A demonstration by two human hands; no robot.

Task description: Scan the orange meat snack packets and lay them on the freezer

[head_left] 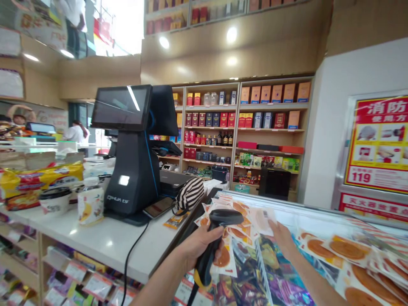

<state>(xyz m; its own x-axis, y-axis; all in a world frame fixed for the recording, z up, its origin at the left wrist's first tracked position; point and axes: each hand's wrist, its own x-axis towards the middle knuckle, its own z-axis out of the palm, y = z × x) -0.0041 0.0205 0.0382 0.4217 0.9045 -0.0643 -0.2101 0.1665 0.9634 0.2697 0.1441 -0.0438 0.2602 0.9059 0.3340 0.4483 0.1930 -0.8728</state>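
At a shop counter, a person's left hand [199, 244] is wrapped tight around the grip of a black scanner [216, 238], whose head points toward 2 o'clock over a glass-topped freezer [318, 221]. The right hand [282, 238], at 3 o'clock of the scanner and near it, lies flat and open-fingered on a pale packet [263, 221] resting on the glass, its fingertips touching the wrapper; it grips nothing. The packet sits just beyond the scanner's head, at about 1 o'clock of it. More packets with orange discs [338, 248] spread across the freezer toward 4 o'clock.

On the white counter [105, 238], at 10 o'clock of the left hand, stands a black till [134, 153] with its dark screen tilted. A phone [158, 207] lies at the till's base, touching it or nearly so, and a striped pouch [190, 193] sits just beside the phone at 2 o'clock. A bottle [90, 200] and a lidded cup [55, 199] stand at 9 o'clock of the till, with a yellow snack bag [41, 178] behind them. A cable [132, 250] hangs off the counter's edge.

Shelves [242, 131] of boxed goods fill the back wall at 12 o'clock. A red poster [379, 142] hangs at 2 o'clock. Far off at 10 o'clock another person [75, 131] in white stands by a window.
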